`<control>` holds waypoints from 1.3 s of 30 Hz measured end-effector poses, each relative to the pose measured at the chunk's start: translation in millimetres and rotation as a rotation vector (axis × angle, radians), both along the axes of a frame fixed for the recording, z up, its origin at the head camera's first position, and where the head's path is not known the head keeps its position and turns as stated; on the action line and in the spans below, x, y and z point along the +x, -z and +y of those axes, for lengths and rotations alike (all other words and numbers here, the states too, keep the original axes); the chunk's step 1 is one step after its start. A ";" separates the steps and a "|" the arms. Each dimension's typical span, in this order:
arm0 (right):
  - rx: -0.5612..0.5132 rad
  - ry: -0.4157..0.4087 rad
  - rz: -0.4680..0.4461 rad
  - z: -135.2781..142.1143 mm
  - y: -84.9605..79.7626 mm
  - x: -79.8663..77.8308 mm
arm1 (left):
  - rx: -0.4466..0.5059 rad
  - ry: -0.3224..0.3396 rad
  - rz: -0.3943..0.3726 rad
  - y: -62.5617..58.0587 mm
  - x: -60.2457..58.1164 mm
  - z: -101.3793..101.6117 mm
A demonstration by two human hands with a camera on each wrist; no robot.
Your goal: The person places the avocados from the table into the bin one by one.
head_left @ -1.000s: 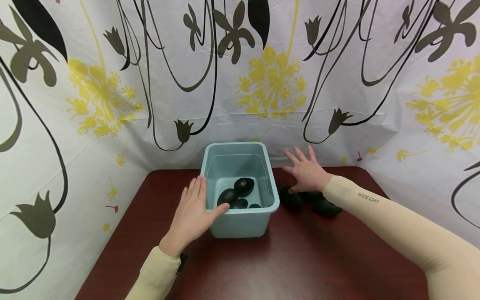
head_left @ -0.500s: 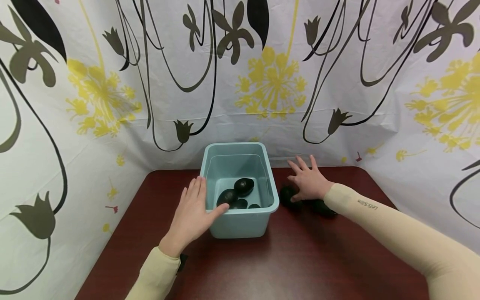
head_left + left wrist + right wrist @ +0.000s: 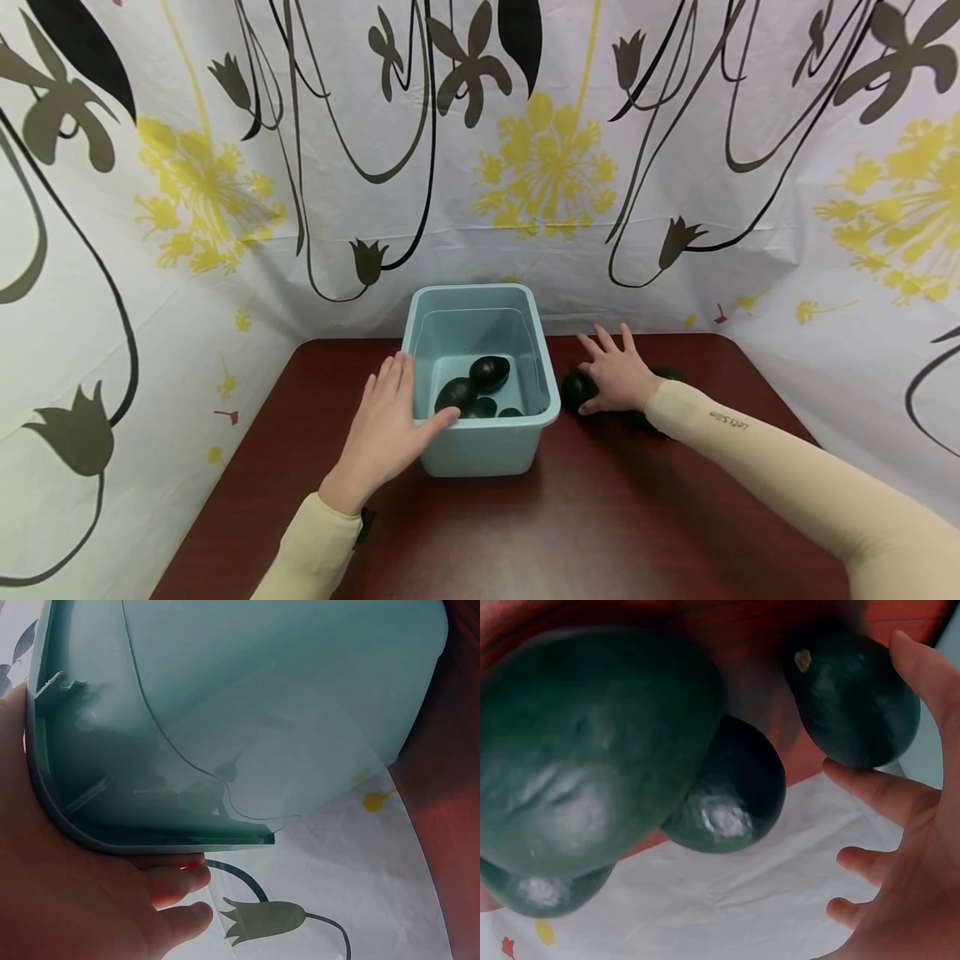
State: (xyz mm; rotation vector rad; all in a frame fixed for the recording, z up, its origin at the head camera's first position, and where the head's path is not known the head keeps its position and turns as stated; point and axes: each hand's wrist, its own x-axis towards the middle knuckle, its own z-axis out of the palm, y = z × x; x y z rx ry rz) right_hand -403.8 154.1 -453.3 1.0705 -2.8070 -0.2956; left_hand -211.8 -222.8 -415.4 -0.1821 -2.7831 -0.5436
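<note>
A light blue plastic bin (image 3: 480, 450) stands on the table with several dark green avocados (image 3: 489, 373) inside. My left hand (image 3: 382, 425) rests against its near left corner, fingers straight along the side and thumb over the front rim; the left wrist view shows the palm at the rim (image 3: 45, 787). Right of the bin, my right hand (image 3: 621, 377) is down among more avocados. Its spread thumb and index finger lie on either side of one avocado (image 3: 855, 701), seemingly touching its edges. The other fingers stay apart from it.
Several more avocados, one large in the right wrist view (image 3: 592, 750), lie beside and under the right hand and forearm. The dark red-brown table (image 3: 600, 525) ends at a white patterned curtain (image 3: 337, 208) behind and at the sides.
My right hand has come down and a little nearer to me, from above the avocados to the one closest to the bin. The left hand and the bin have stayed put.
</note>
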 end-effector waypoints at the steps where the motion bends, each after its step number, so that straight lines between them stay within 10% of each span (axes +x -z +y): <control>1: 0.000 0.005 0.001 -0.1 1.3 -0.1 | 0.002 0.001 0.001 -0.1 -0.1 0.2; 39: -0.122 -0.009 0.087 1.0 21.1 3.9 | 0.013 0.008 0.020 0.7 1.4 0.3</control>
